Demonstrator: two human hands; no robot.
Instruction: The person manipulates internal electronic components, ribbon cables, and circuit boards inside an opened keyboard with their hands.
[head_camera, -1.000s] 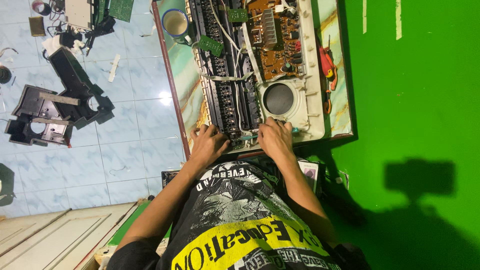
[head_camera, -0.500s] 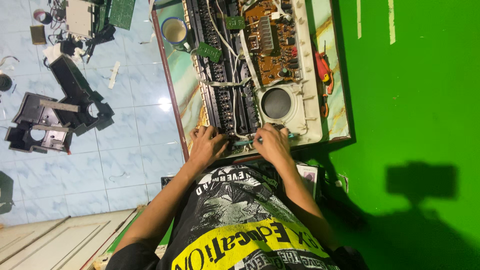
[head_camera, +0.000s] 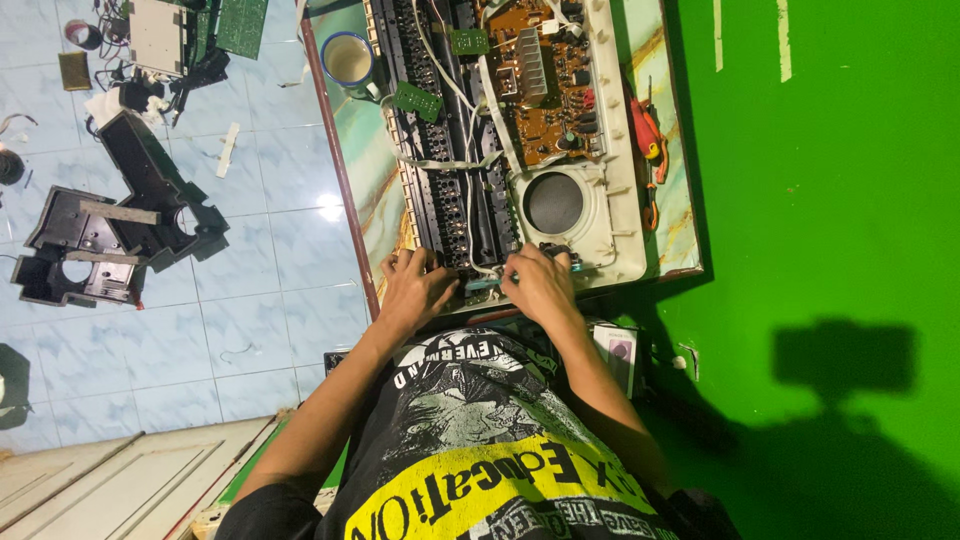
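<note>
The opened keyboard lies on the bench, long axis running 12 to 6. At its 6 o'clock end, the left hand rests with fingers spread on the black key frame; the right hand pinches a small green board. A mug stands at 10 o'clock, contents unclear.

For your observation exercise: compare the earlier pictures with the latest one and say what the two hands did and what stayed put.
Both hands barely moved: the left hand and right hand remain on the near edge of the opened cream-cased electronic keyboard. No clear grasp or release shows. The blue-rimmed mug and red-handled tool stayed put.
</note>
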